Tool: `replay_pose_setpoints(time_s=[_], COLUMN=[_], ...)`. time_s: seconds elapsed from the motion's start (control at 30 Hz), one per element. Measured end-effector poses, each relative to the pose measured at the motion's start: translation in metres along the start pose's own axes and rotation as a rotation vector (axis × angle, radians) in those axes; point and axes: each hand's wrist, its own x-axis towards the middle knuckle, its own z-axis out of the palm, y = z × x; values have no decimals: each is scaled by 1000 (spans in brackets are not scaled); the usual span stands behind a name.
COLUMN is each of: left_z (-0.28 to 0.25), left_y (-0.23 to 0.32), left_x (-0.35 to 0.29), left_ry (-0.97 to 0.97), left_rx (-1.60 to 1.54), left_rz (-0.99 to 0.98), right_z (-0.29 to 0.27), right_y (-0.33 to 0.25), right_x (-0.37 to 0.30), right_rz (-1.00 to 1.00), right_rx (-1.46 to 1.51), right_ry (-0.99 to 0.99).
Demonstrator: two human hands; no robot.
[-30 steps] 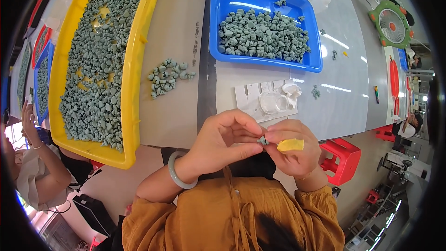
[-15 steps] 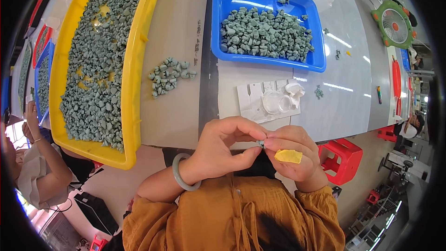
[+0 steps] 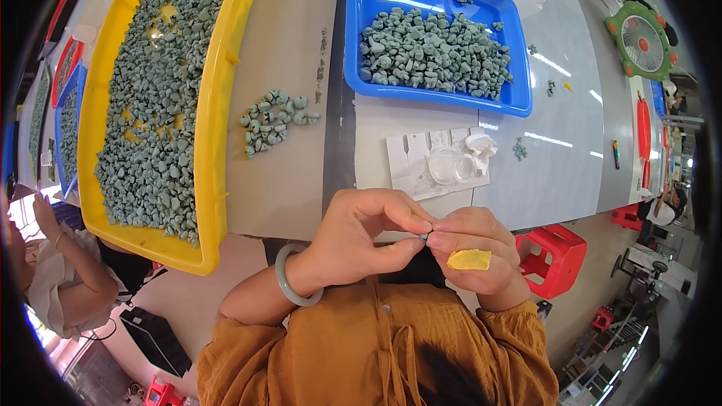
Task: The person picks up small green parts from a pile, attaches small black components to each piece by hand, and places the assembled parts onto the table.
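Observation:
My left hand, with a pale bangle at the wrist, pinches a small grey-green piece between thumb and forefinger. From the other side my right hand grips the same piece with its fingertips, so most of it is hidden. A yellow wrap or scrap sits on a finger of my right hand. Both hands meet just off the table's near edge. Beyond them lies a white slotted plate bearing a clear round dish and crumpled white material.
A yellow tray full of grey-green pieces stands left, with a loose pile beside it. Farther back is a blue tray of similar pieces. A red stool and green fan are right; another person's arm is left.
My fingertips have closed in further around the small piece, and less of it shows. The whole view has shifted slightly; the trays and loose pile stay in place.

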Motion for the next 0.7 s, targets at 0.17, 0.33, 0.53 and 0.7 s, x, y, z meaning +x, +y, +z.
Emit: replay_pose_setpoints(time_s=[0.17, 0.33, 0.53, 0.7], left_z=[1, -1, 1, -3], left_y=[2, -1, -1, -4], left_x=[1, 1, 0, -1], left_ry=[2, -11, 11, -10], left_rx=[-33, 0, -21, -28], left_rz=[-24, 34, 40, 45], right_z=[3, 2, 4, 10], right_y=[-1, -1, -2, 3], right_x=[1, 3, 2, -4], right_rz=[35, 50, 58, -18], right_rx=[-1, -17, 4, 71], right_ry=[37, 1, 24, 96])
